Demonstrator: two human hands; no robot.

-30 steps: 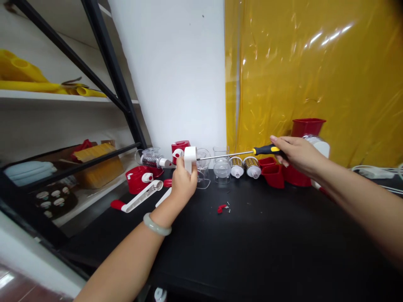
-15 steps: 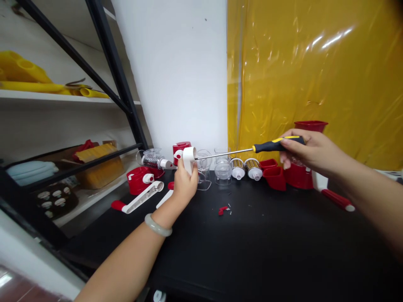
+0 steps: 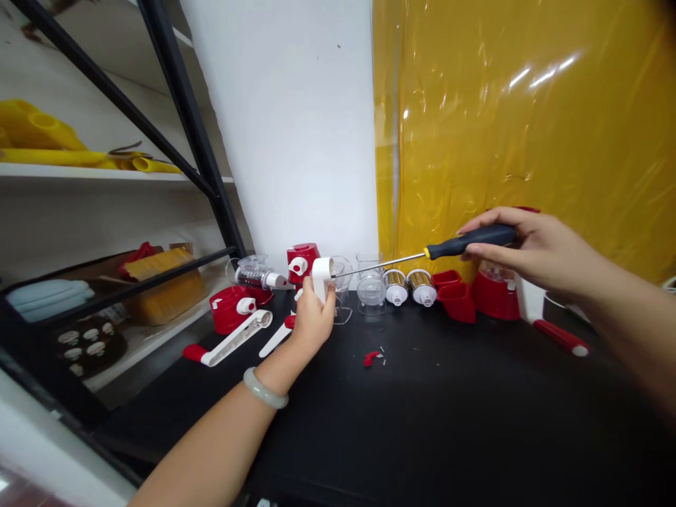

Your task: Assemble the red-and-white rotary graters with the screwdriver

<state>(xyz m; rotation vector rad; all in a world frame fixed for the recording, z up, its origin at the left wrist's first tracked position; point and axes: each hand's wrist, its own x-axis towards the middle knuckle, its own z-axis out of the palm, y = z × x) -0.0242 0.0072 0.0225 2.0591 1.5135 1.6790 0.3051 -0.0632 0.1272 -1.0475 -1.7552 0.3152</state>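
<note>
My left hand is closed around a white plastic crank handle, its rounded end standing up above the fingers; the lower part is hidden in the palm. From the right, the thin metal shaft of a screwdriver reaches that end, its tip at or inside the opening. My right hand grips the dark blue and yellow screwdriver handle between thumb and fingers. Behind my left hand stands a red grater body with a white hub. Another white crank with a red knob lies to the left.
On the black table lie a small red piece and tiny bits. Along the back are grater drums, red hoppers, clear plastic parts and a red base. A black-framed shelf borders the left.
The view has shifted slightly. My right hand has turned the screwdriver handle, so its yellow stripe no longer shows, and its fingers now sit more loosely. The tip stays at the crank handle.
</note>
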